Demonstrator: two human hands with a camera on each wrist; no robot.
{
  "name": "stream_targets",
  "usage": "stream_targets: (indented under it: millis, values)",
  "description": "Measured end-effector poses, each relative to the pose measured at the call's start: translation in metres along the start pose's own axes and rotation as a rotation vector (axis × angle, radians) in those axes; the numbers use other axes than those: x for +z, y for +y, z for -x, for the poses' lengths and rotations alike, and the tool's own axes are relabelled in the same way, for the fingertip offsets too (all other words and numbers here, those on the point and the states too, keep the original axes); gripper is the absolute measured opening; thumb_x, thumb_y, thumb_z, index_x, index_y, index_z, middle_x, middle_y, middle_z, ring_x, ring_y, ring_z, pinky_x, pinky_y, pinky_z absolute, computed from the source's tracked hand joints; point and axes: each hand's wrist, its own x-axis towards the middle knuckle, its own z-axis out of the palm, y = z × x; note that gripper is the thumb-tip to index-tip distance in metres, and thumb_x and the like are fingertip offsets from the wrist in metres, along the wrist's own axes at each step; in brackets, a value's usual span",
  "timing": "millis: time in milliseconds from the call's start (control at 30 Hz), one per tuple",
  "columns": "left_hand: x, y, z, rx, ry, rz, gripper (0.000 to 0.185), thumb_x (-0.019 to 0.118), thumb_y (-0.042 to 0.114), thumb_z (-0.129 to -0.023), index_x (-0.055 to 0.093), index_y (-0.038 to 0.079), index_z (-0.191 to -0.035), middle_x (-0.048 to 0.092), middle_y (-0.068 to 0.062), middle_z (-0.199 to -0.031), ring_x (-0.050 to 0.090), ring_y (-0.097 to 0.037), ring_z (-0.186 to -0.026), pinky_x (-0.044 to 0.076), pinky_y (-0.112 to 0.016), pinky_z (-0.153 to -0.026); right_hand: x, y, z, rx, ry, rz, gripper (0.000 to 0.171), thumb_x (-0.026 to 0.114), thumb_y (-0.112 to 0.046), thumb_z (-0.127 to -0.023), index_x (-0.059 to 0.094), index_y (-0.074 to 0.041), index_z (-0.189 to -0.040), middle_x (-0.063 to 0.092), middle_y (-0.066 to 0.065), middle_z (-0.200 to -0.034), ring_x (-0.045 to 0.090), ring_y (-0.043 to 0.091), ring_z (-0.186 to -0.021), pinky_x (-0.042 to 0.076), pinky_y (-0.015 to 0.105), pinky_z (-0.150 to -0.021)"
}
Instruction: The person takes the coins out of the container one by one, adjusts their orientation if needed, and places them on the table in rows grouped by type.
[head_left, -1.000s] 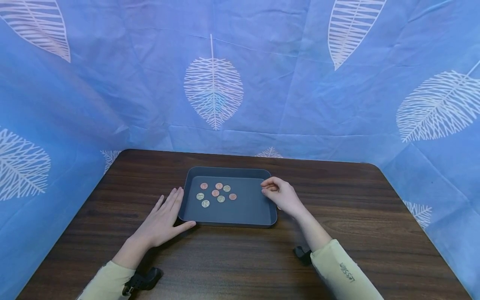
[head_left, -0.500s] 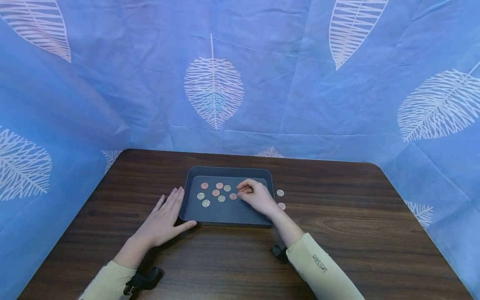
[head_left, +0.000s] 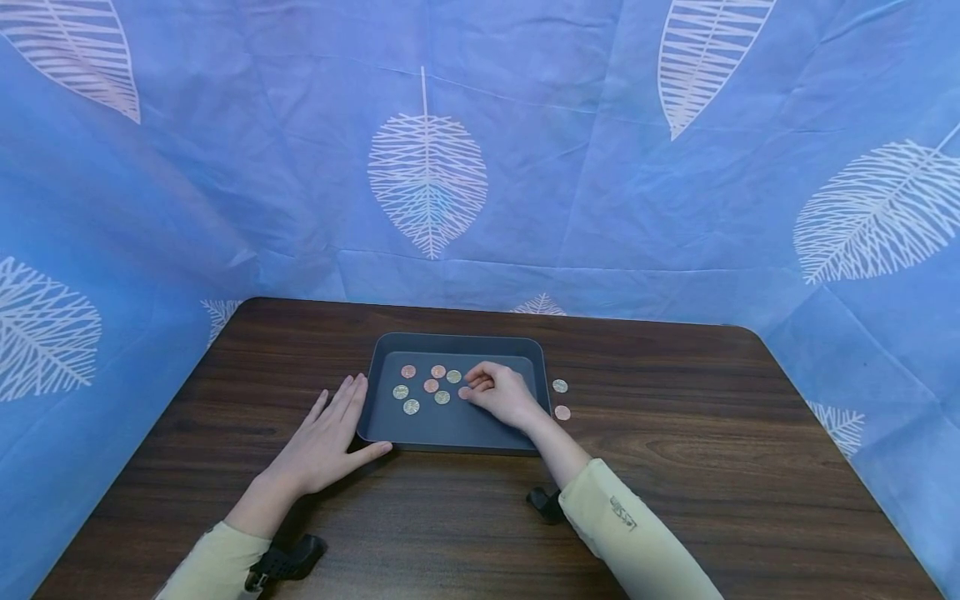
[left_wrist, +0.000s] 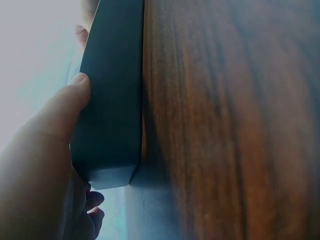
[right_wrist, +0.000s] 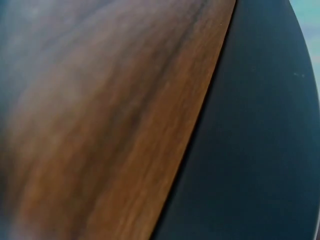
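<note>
A dark grey tray [head_left: 480, 433] lies on the table with several copper and silver coins in its left half, among them a silver coin [head_left: 411, 407] and a copper coin [head_left: 408, 372]. My left hand [head_left: 318, 450] rests with straight fingers along the tray's left side, its thumb at the front rim. In the left wrist view that thumb [left_wrist: 80, 90] touches the rim. Over the tray's middle, my right hand [head_left: 504, 398] has bent fingers, with thumb and fingertips right at the rightmost copper coin [head_left: 464, 393]. I cannot tell whether they pinch it.
To the right of the tray, a silver coin [head_left: 560, 386] and a copper coin [head_left: 562, 412] lie on the dark wooden table [head_left: 675, 400]. A blue cloth [head_left: 570, 167] with white leaf prints hangs behind the table and at its sides.
My right hand has moved left from the tray's right rim to the rightmost copper coin, uncovering two coins on the table. The left hand and tray have stayed put.
</note>
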Motion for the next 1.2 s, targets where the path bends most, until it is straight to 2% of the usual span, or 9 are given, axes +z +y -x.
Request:
stream_targets:
  millis: [333,700,933,1200]
  values:
    - [0.0007,-0.001,0.0,0.004,0.004,0.001,0.107,0.045,0.075,-0.083,0.011,0.001,-0.153,0.014,-0.016,-0.157,0.011,-0.029,-0.145,0.009,-0.055,-0.113,0.0046,0.0078,-0.0048,0.003,0.001,0.026,0.015,0.071,-0.015,-0.087,0.069,-0.006,-0.1,0.065,-0.001,-0.083,0.06,0.011,-0.073,0.049,0.029,-0.068]
    - [0.0008,-0.002,0.0003,0.0,-0.002,0.003,0.107,0.046,0.074,-0.083,0.01,0.002,-0.153,0.013,-0.015,-0.158,0.01,-0.029,-0.145,0.009,-0.055,-0.113,0.0069,0.009,-0.0062,-0.052,0.012,0.102,0.015,0.074,-0.01,-0.084,0.074,-0.004,-0.098,0.064,-0.001,-0.082,0.058,0.009,-0.071,0.048,0.026,-0.063]
    - [0.0013,-0.0026,0.0,-0.004,-0.005,0.002,0.107,0.046,0.075,-0.083,0.01,0.002,-0.153,0.013,-0.015,-0.158,0.01,-0.03,-0.145,0.009,-0.055,-0.113,0.0069,0.0087,-0.0069,-0.009,0.045,0.1,0.015,0.076,-0.012,-0.082,0.073,-0.005,-0.095,0.064,-0.003,-0.077,0.057,0.008,-0.067,0.048,0.025,-0.061]
    - [0.0021,-0.0024,0.0005,0.002,0.017,0.005,0.106,0.049,0.073,-0.083,0.012,0.001,-0.153,0.016,-0.017,-0.157,0.012,-0.031,-0.144,0.01,-0.057,-0.112,0.006,0.0076,-0.0053,-0.013,0.064,0.097,0.013,0.075,-0.016,-0.084,0.072,-0.005,-0.091,0.063,-0.003,-0.074,0.057,0.008,-0.066,0.047,0.026,-0.061]
